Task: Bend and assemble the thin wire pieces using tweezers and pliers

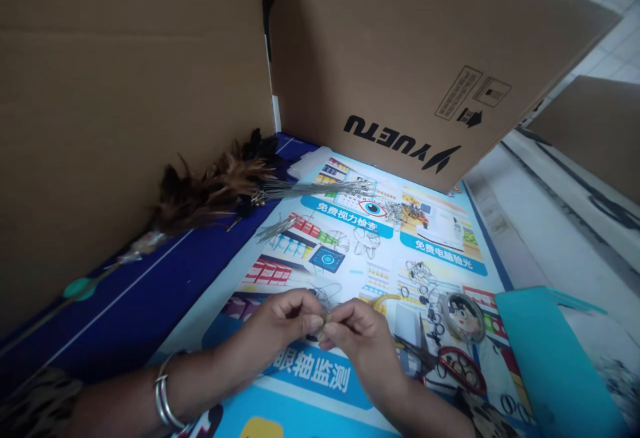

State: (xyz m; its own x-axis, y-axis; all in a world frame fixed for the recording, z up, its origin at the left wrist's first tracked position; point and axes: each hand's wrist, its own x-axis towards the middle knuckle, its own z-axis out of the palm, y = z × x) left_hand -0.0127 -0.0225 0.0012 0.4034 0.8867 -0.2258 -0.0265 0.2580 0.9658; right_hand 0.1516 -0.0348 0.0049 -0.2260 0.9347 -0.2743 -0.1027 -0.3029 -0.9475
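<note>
Pinching thin wire (325, 303) here, left of the red-handled scissors (429, 359): my left fingers (312, 323) and right fingers (339, 333) meet, equally near; loops seemingly point away, long axis unclear.

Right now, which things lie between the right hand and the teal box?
In the head view, red-handled scissors, small dark rings and a round clear object lie between them.
</note>
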